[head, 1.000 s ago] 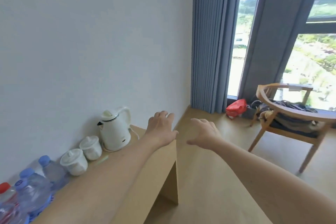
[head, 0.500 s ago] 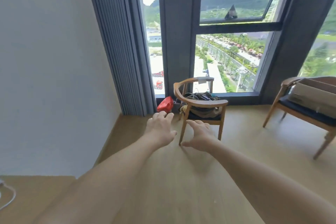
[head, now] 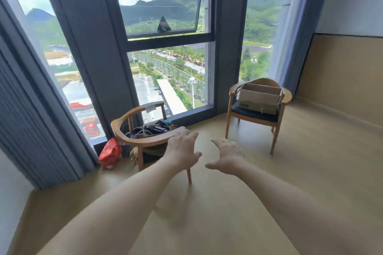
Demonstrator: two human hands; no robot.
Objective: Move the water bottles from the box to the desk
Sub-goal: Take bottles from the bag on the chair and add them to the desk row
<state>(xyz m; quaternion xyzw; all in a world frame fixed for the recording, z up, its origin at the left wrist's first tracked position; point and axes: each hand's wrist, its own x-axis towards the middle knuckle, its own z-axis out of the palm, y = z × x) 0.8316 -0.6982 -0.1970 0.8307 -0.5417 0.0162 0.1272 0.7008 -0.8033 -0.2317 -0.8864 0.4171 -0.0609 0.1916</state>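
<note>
Both arms extended forward at mid-frame, palms down, nothing held. Left hand [head: 183, 149]: fingers spread and relaxed, thumb pointing toward the right hand, overlapping in view the front edge of the near wooden chair [head: 143, 143]; actual contact with the chair cannot be confirmed. Right hand [head: 228, 156]: fingers loosely extended forward, thumb angled inward, above bare wooden floor [head: 228, 213]. Small gap between the two hands; no contact between them. Cardboard box [head: 259, 97]: top flaps open, seated on the dark cushion of the far wooden chair [head: 257, 114], up and to the right of the right hand's fingertips, well apart from both hands. Box interior not visible from this angle; water bottles not discernible. Desk out of frame. Near chair loaded with cables and dark items, placed just beside the window base. Red bag [head: 109, 152] on the floor to the left of the near chair, against the lower window frame. Full-height window [head: 167, 72] behind both chairs, upper sash tilted open, with road, trees and green hills outside. Grey-blue curtains [head: 29, 109] at the left edge and a second set at the right, next to the wood-panelled wall [head: 342, 80].
</note>
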